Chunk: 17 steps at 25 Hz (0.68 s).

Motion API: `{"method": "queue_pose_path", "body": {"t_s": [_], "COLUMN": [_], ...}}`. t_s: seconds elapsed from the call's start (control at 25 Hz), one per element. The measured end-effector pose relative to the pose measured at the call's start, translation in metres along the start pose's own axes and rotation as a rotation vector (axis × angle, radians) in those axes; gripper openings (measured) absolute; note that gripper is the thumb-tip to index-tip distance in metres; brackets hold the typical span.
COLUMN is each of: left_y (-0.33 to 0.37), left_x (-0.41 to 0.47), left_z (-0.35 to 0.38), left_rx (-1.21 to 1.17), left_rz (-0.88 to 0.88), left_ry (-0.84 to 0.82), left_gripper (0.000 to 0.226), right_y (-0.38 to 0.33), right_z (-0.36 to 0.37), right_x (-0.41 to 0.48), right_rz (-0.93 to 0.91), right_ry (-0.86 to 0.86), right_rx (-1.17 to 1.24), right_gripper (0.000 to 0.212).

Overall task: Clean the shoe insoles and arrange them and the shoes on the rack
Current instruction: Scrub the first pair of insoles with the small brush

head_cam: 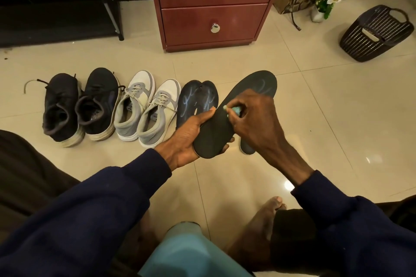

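**A:** Where is the insole being worked on?

**B:** The held insole (216, 135) is off the tiled floor (315, 108), in front of the person. The left hand (193, 139) cups its heel end from below, thumb along the near edge and fingers curled under the far one.

**A:** Which way does it run?

**B:** On a diagonal. The heel is at lower left in the palm, and the toe points up and to the right, away from the person.

**A:** And the other hand?

**B:** The right hand (254, 119) lies over the middle of the insole. Its fingers pinch a small teal item (235, 110) whose tip touches the insole. I cannot tell whether it is a cloth or a sponge.

**A:** The rest?

**B:** 2 floor insoles (198, 101) lie side by side with toes pointing away, just beside the grey-white sneakers (146, 108). The black sneakers (78, 108) stand left of those, all 4 shoes with toes away. A heel end of another insole (247, 149) shows under the right wrist. The black rack (56, 0) stands at the far left, beside a red-brown drawer cabinet (211, 6).
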<state>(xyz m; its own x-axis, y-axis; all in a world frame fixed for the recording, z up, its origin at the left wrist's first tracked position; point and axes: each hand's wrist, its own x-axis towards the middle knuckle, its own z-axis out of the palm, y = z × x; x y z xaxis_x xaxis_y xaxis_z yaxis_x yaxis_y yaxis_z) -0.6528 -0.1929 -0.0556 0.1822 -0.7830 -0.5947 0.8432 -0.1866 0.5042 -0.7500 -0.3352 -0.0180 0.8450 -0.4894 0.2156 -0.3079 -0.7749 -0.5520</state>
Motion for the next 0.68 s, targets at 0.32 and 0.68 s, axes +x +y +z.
{"method": "queue_pose_path", "body": {"t_s": [0.32, 0.68], "left_y": [0.002, 0.0], "left_x": [0.001, 0.002], "left_z": [-0.003, -0.009], "left_rx": [-0.034, -0.058], "left_rz": [0.03, 0.004], "left_ry": [0.03, 0.04], "left_gripper": [0.041, 0.032], "right_y": [-0.02, -0.031], "right_z": [0.006, 0.015], "right_x": [-0.016, -0.028], "right_rz": [-0.123, -0.107], "right_ry": [-0.138, -0.143], "right_rx": [0.055, 0.077], "right_gripper": [0.009, 0.009]}}
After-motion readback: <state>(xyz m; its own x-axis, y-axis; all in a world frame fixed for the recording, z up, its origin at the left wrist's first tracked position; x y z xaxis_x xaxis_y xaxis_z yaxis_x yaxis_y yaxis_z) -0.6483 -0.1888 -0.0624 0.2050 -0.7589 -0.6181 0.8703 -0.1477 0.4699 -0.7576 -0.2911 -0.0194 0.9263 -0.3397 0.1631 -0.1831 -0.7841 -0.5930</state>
